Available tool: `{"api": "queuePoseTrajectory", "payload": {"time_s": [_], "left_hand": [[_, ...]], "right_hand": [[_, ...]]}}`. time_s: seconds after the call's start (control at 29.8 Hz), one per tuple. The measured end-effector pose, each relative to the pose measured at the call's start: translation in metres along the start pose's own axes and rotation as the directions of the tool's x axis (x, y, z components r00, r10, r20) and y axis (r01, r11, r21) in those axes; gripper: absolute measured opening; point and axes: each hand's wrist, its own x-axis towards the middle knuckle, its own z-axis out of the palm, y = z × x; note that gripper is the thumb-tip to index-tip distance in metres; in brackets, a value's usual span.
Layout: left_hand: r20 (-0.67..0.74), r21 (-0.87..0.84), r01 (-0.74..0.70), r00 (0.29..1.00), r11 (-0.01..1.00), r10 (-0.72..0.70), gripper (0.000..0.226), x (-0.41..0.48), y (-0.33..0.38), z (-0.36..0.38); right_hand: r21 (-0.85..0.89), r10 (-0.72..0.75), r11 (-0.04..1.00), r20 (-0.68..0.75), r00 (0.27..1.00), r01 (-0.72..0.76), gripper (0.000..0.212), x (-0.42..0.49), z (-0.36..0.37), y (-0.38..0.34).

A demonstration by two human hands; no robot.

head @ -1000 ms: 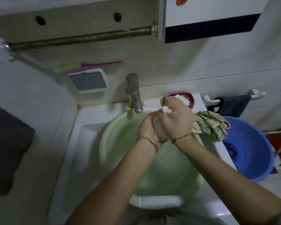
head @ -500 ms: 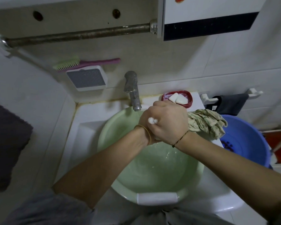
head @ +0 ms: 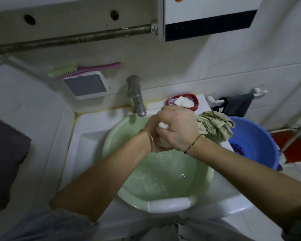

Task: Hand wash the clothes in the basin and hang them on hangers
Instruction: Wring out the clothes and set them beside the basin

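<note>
Both hands are bunched together above the far rim of the round pale-green plastic basin, just in front of the tarnished metal tap. The right hand lies on top, its fingers curled tight round a small wet wad of pale cloth; a white nub of it squeezes out between finger and thumb. The left hand sits underneath, mostly hidden, and appears to be gripping the same wad from below.

A wrung, twisted khaki garment lies on the white sink ledge to the right of the basin, beside the blue plastic tub. Cloudy, soapy water stands in the basin.

The cloth looks soft, limp and slippery with soap, and heavier than it would be dry. It should take hard squeezing without harm. It is likely best gripped as a compact bundle with both fists, then twisted, since a loose edge would probably slide or drip.
</note>
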Motion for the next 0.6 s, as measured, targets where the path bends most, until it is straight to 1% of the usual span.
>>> {"api": "queuePoseTrajectory", "payload": {"time_s": [0.03, 0.07, 0.1, 0.13, 0.17, 0.2, 0.24, 0.27, 0.3, 0.37, 0.4, 0.44, 0.47, 0.5, 0.54, 0.57, 0.6], "left_hand": [[0.043, -0.009, -0.004, 0.999, 1.000, 0.004, 0.027, 0.002, -0.001, 0.000], [0.037, -0.043, -0.027, 0.999, 0.999, 0.029, 0.025, 0.003, -0.002, -0.001], [-0.003, -0.042, -0.067, 0.998, 0.997, 0.067, 0.023, 0.007, -0.003, -0.002], [-0.061, -0.001, -0.130, 0.990, 0.992, 0.129, 0.017, 0.008, -0.001, 0.000], [-0.098, 0.045, -0.213, 0.971, 0.976, 0.217, 0.010, 0.010, 0.001, 0.002], [-0.097, 0.105, -0.293, 0.948, 0.950, 0.303, 0.009, 0.010, 0.004, 0.004], [-0.084, 0.173, -0.370, 0.918, 0.913, 0.388, 0.013, 0.008, 0.008, 0.009], [-0.059, 0.235, -0.425, 0.892, 0.874, 0.449, 0.019, 0.006, 0.012, 0.014], [-0.013, 0.284, -0.480, 0.863, 0.830, 0.504, 0.028, 0.004, 0.016, 0.020], [0.077, 0.355, -0.556, 0.819, 0.752, 0.569, 0.047, 0.001, 0.022, 0.030], [0.096, 0.392, -0.565, 0.810, 0.726, 0.579, 0.057, 0.001, 0.025, 0.034], [0.105, 0.419, -0.559, 0.812, 0.715, 0.574, 0.065, 0.001, 0.029, 0.040], [0.113, 0.439, -0.548, 0.820, 0.712, 0.561, 0.073, 0.003, 0.033, 0.045], [0.132, 0.447, -0.536, 0.831, 0.716, 0.540, 0.079, 0.004, 0.036, 0.051], [0.155, 0.461, -0.521, 0.844, 0.718, 0.513, 0.081, 0.006, 0.037, 0.057], [0.187, 0.464, -0.516, 0.852, 0.720, 0.490, 0.079, 0.008, 0.037, 0.062], [0.212, 0.467, -0.514, 0.855, 0.720, 0.473, 0.072, 0.010, 0.035, 0.069]], "right_hand": [[0.036, 0.099, 0.995, -0.037, 0.994, -0.098, 0.018, -0.002, 0.002, 0.005], [0.110, 0.269, 0.959, -0.068, 0.961, -0.261, 0.020, -0.003, 0.003, 0.009], [0.241, 0.465, 0.867, -0.081, 0.882, -0.436, 0.026, -0.004, 0.005, 0.013], [0.398, 0.629, 0.728, -0.065, 0.775, -0.558, 0.032, -0.002, 0.005, 0.018], [0.512, 0.742, 0.588, -0.032, 0.670, -0.626, 0.037, -0.001, 0.005, 0.024], [0.575, 0.808, 0.487, -0.011, 0.589, -0.658, 0.039, 0.001, 0.002, 0.028], [0.601, 0.841, 0.424, 0.017, 0.541, -0.677, 0.037, 0.004, -0.002, 0.036], [0.586, 0.846, 0.397, 0.065, 0.529, -0.706, 0.031, 0.007, -0.006, 0.042], [0.558, 0.829, 0.383, 0.144, 0.540, -0.736, 0.024, 0.008, -0.013, 0.047], [0.492, 0.748, 0.381, 0.333, 0.573, -0.783, 0.009, 0.007, -0.031, 0.057], [0.419, 0.720, 0.413, 0.394, 0.571, -0.809, 0.012, 0.005, -0.040, 0.061], [0.352, 0.714, 0.434, 0.427, 0.555, -0.830, 0.020, 0.002, -0.048, 0.066], [0.342, 0.735, 0.388, 0.445, 0.512, -0.856, 0.016, -0.002, -0.056, 0.069], [0.337, 0.762, 0.306, 0.474, 0.441, -0.891, 0.014, -0.004, -0.065, 0.068], [0.338, 0.789, 0.234, 0.481, 0.381, -0.912, 0.024, -0.008, -0.073, 0.070], [0.345, 0.811, 0.171, 0.482, 0.331, -0.923, 0.036, -0.012, -0.082, 0.072], [0.363, 0.827, 0.144, 0.467, 0.313, -0.921, 0.044, -0.017, -0.091, 0.075]]}}
